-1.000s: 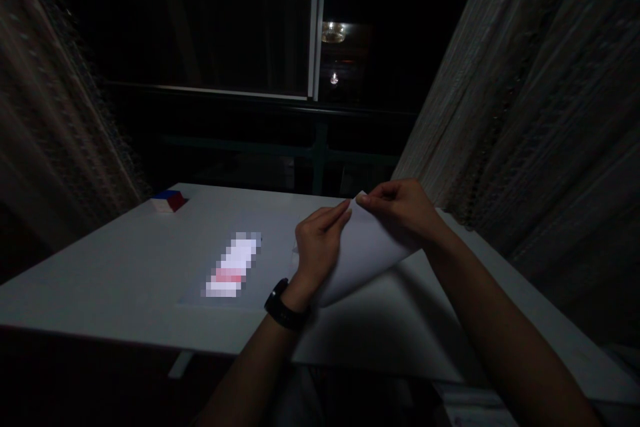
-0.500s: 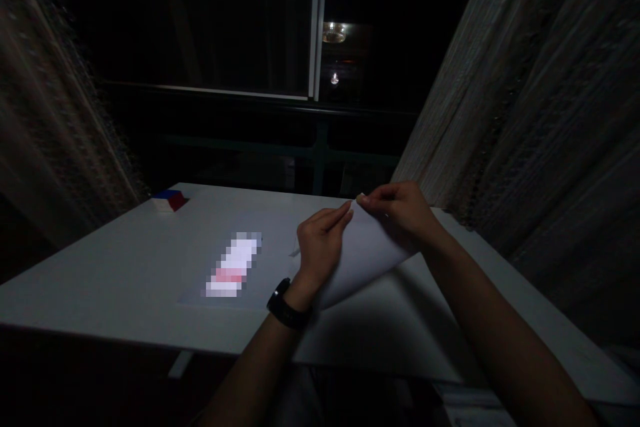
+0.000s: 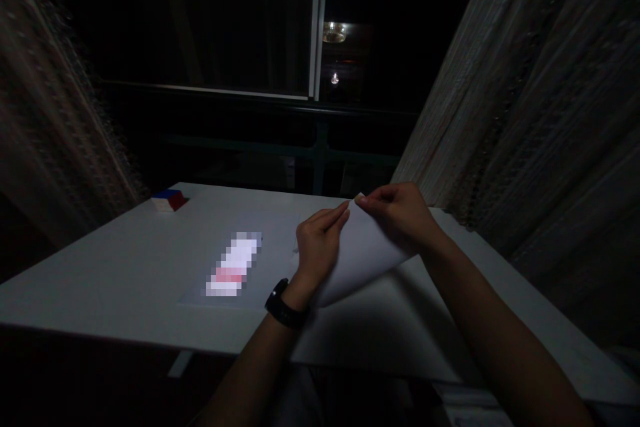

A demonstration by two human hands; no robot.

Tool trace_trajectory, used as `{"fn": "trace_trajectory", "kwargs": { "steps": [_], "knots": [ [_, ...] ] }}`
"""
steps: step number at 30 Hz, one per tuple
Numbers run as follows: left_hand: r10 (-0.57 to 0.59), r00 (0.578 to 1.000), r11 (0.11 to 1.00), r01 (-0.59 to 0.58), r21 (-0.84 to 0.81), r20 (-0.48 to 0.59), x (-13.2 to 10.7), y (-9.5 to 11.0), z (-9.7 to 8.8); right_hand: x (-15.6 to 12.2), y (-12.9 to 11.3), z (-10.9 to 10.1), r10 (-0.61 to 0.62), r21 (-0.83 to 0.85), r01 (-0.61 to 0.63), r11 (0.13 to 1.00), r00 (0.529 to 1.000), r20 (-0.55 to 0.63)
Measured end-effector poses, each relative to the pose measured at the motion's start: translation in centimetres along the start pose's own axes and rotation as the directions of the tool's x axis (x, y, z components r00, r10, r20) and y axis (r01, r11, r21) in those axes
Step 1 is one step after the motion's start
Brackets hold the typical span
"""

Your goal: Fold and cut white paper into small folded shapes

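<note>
A sheet of white paper (image 3: 367,253) is held up, bent over, above the right half of the table. My left hand (image 3: 320,240), with a black watch (image 3: 286,303) on its wrist, is closed on the paper's upper edge between thumb and fingers. Just to the right, my right hand (image 3: 400,210) pinches the same edge near its top corner. The two sets of fingertips are close together but apart. Part of the sheet behind my left hand is hidden.
A lit, blurred-out screen (image 3: 233,267) lies on the white table (image 3: 110,267) left of my hands. A block with blue, red and white faces (image 3: 169,200) sits at the far left corner. Curtains (image 3: 480,93) hang on both sides, with a dark window behind.
My left hand has shifted very slightly left along the paper's edge, away from the right fingertips. My right hand keeps its pinch almost in place.
</note>
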State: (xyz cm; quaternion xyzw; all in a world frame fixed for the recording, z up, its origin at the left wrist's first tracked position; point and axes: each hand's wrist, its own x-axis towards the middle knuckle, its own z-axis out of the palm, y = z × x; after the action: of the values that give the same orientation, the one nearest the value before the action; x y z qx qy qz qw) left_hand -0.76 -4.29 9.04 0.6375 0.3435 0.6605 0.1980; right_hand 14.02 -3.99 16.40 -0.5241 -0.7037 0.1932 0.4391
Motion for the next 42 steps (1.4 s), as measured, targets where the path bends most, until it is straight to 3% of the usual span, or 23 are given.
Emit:
{"fn": "trace_trajectory", "kwargs": {
  "steps": [8,21,24,26,28,30,33,35,38,42],
  "knots": [
    [-0.009,1.0,0.998,0.007,0.06,0.03,-0.5,-1.2,-1.0,0.2,0.1,-0.4,0.02,-0.002,-0.02,1.0,0.998,-0.053],
    [-0.033,0.999,0.999,0.033,0.004,0.015,-0.7,-2.2,-0.7,0.6,0.3,-0.2,0.036,-0.076,-0.039,0.996,0.999,-0.033],
    [-0.061,0.998,0.998,0.061,-0.018,-0.027,-0.5,-2.6,-0.7,0.9,0.5,-0.6,0.031,-0.097,-0.029,0.995,0.999,0.017],
    [-0.122,0.989,0.991,0.117,-0.057,-0.086,-0.1,-3.2,-0.6,0.9,1.1,-1.0,0.035,0.002,-0.035,0.999,0.999,0.024],
    [-0.214,0.964,0.972,0.193,-0.135,-0.157,0.5,-4.1,-0.3,0.6,2.0,-1.0,0.047,0.206,-0.037,0.978,0.998,-0.045],
    [-0.275,0.939,0.948,0.23,-0.218,-0.206,1.0,-5.3,-0.1,-0.2,3.3,0.0,0.09,0.404,-0.024,0.915,0.985,-0.145],
    [-0.319,0.913,0.934,0.257,-0.248,-0.255,1.3,-6.9,0.5,-2.0,5.1,3.8,0.262,0.628,-0.18,0.757,0.964,-0.039],
    [-0.336,0.896,0.936,0.281,-0.213,-0.292,1.1,-7.5,0.7,-3.0,5.9,7.0,0.271,0.702,-0.179,0.689,0.962,-0.021],
    [-0.327,0.889,0.945,0.306,-0.116,-0.32,0.8,-8.0,0.8,-4.0,6.7,10.6,0.315,0.73,-0.139,0.669,0.943,-0.109],
    [-0.325,0.889,0.944,0.326,-0.053,-0.322,0.4,-8.1,0.5,-4.1,7.9,12.1,0.408,0.7,-0.134,0.701,0.881,-0.239]
  ]
}}
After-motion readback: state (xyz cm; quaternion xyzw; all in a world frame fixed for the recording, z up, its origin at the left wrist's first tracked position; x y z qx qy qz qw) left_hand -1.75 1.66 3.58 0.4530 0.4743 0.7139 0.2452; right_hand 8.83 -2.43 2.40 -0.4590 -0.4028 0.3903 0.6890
